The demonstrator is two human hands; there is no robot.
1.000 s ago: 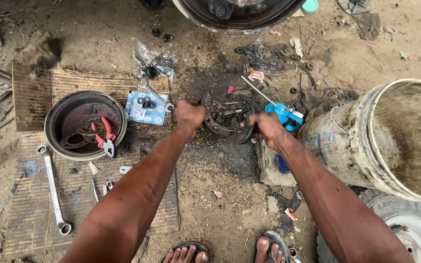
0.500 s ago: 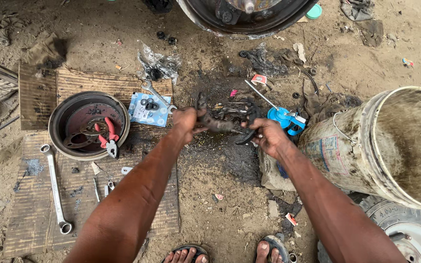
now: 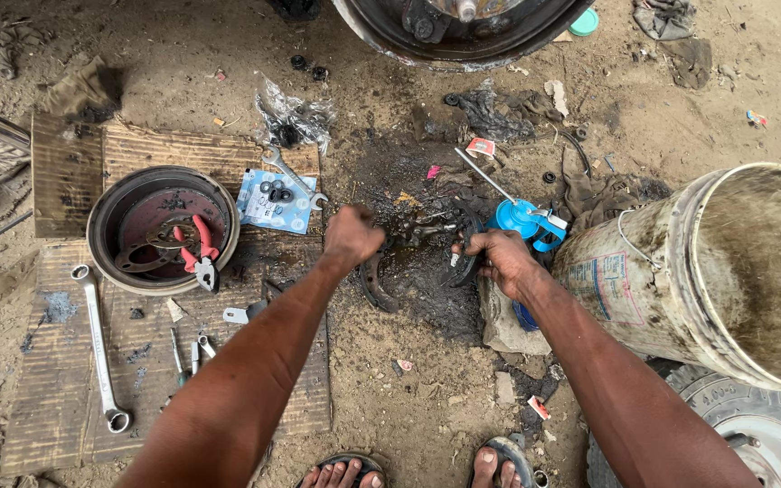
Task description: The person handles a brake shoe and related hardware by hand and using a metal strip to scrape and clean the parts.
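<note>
A greasy, dark pair of curved brake shoes (image 3: 413, 248) joined by springs hangs just above the oily ground between my hands. My left hand (image 3: 351, 237) is closed on the left shoe, whose lower end curves down below it. My right hand (image 3: 497, 260) is closed on the right shoe. A blue oil can (image 3: 522, 219) with a long thin spout lies just beyond my right hand. Grease covers the fingers of both hands.
A brake drum (image 3: 161, 228) holding red-handled pliers (image 3: 199, 255) sits on cardboard (image 3: 137, 352) at left, with a long spanner (image 3: 99, 348), a blue parts packet (image 3: 277, 201) and small tools. A dirty bucket (image 3: 716, 271) and a tyre (image 3: 752, 425) crowd the right. A wheel hub (image 3: 463, 27) lies ahead.
The view has shifted slightly. Both hands have dropped a little and spread the shoes wider apart; the left hand now grips the shoe from above with the fist closed.
</note>
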